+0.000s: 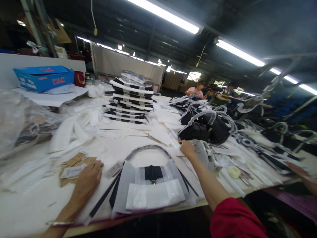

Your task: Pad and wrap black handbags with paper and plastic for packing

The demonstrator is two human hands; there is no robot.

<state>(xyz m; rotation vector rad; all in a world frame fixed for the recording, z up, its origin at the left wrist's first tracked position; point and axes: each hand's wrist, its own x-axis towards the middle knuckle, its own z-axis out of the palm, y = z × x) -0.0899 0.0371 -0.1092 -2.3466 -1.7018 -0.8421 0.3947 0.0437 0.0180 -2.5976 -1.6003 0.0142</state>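
A dark handbag lies in front of me at the table's near edge, covered with white and grey wrapping sheets. Its wrapped handle arches away from me, and a small tag lies by its left side. My left hand rests on the table left of the bag, fingers loosely extended, overlapping a bunch of brown paper tags with a white label. Reaching past the bag's right side, my right hand has its fingers curled together beside a grey wrapped item. What those fingers hold is hidden.
A tall stack of dark bag pieces with white padding stands at the back. Finished-looking black bags are piled right of it. A blue box sits back left. Another person's hand is at the right edge.
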